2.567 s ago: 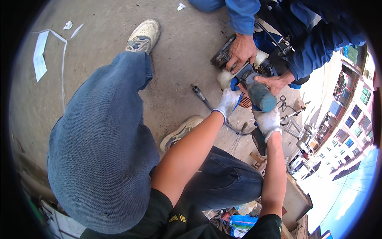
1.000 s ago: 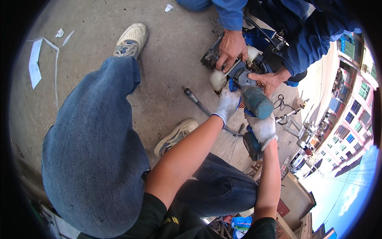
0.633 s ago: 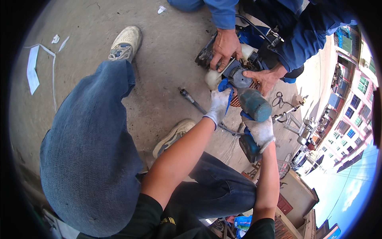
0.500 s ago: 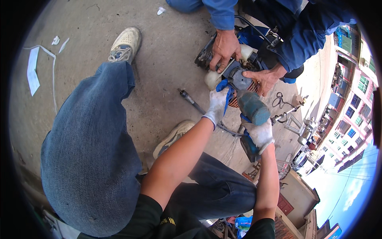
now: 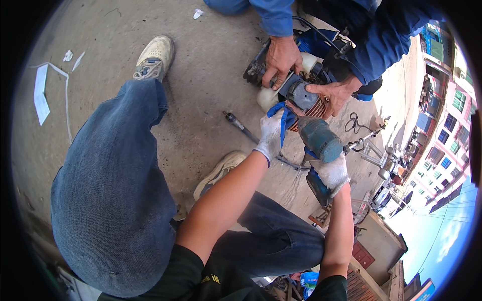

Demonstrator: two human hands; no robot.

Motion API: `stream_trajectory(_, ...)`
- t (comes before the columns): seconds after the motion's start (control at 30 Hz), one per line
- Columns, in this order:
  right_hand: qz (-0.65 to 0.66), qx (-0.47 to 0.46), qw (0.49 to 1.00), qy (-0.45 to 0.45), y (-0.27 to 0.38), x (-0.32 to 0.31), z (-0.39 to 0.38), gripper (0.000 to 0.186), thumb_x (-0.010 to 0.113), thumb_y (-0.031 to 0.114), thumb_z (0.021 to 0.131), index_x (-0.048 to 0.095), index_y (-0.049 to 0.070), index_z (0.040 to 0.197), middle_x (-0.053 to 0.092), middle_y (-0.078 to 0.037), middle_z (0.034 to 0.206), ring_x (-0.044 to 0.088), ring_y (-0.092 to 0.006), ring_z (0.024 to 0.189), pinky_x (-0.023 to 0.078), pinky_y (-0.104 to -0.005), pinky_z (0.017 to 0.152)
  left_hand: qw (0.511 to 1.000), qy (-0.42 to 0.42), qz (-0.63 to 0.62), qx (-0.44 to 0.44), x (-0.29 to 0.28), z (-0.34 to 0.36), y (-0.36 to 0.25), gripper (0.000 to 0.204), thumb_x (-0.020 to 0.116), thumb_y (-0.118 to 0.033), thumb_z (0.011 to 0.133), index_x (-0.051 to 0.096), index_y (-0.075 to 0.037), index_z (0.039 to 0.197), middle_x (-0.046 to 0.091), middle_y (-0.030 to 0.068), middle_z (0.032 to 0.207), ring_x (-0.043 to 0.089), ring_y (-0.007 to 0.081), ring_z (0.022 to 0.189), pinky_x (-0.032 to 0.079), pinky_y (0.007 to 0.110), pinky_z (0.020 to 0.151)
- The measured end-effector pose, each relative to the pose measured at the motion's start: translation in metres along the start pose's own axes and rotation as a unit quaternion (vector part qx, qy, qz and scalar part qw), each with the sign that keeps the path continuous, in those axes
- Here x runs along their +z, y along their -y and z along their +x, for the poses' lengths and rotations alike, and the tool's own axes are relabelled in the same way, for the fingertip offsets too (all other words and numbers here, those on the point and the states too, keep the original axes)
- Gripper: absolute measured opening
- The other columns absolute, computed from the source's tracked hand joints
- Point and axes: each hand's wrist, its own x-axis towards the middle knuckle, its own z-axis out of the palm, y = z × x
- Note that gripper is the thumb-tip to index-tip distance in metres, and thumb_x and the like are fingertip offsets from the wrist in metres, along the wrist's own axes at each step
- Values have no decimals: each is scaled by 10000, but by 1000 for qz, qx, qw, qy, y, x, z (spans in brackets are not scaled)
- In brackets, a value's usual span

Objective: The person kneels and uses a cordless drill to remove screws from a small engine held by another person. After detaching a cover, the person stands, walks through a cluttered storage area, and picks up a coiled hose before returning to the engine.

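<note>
In the head view, I see a small engine [image 5: 303, 95] between one and two o'clock from the middle, apparently on the concrete floor [image 5: 201, 110]. Take that engine as the clock: one co-worker's hand [image 5: 282, 56] presses on it at eleven, the co-worker's other hand [image 5: 335, 95] at three. At five o'clock is a teal drill [image 5: 320, 139], its nose toward the engine; the right hand [image 5: 332, 173] has its handle wrapped in a firm grasp. At seven, the gloved left hand [image 5: 272, 131] curls its fingers at the engine's near edge, though I can't tell whether they clasp anything. A dark hose [image 5: 242, 129] lies out at eight. My guess is that the step in hand is working a fastener on the engine, either in or out; the drill's tip is hidden, so contact is unclear. I'd say the next move calls for lining the tip up squarely, with left fingers clear and those braced hands steady.
</note>
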Motion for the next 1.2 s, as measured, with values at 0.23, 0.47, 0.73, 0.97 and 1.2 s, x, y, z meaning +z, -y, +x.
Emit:
stream_trajectory(0.23,44,-42,996,73,-17,20,-12,398,706,202,754,652,123,1141,654,-93,1150,589,-285,1096,458,-384,967,984,-68,-135,-92,-29,-6,-17,228,617,-187,934,603,-107,1147,654,60,1021,632,211,947,511,348,856)
stream_trajectory(0.47,542,65,838,27,-82,63,-40,563,736,69,754,530,57,1278,641,-110,1137,635,-191,936,535,-347,800,978,86,-130,-141,-25,-9,-31,230,588,-201,948,609,-140,1168,649,37,1048,629,190,988,519,331,855)
stream_trajectory(0.73,668,80,739,-39,-83,57,-49,577,701,175,821,474,3,1323,625,-146,1107,604,-154,782,513,-265,658,986,128,-72,-79,21,-32,-6,279,498,-221,1001,572,-114,1248,632,28,1090,614,164,1017,507,315,896)
stream_trajectory(0.97,582,155,791,-106,-81,24,-53,421,635,91,864,518,1,1258,657,-188,1096,576,-133,672,482,-246,569,986,80,-112,-98,50,-8,22,189,531,-209,974,574,-144,1146,641,34,1023,627,169,913,516,305,800)
stream_trajectory(1.2,457,170,862,-141,-62,12,-36,337,667,35,836,600,-5,1164,697,-113,1007,624,-129,709,516,-255,603,999,41,-16,-7,63,-3,8,214,549,-176,952,599,-22,1092,661,90,975,661,185,815,566,302,738)
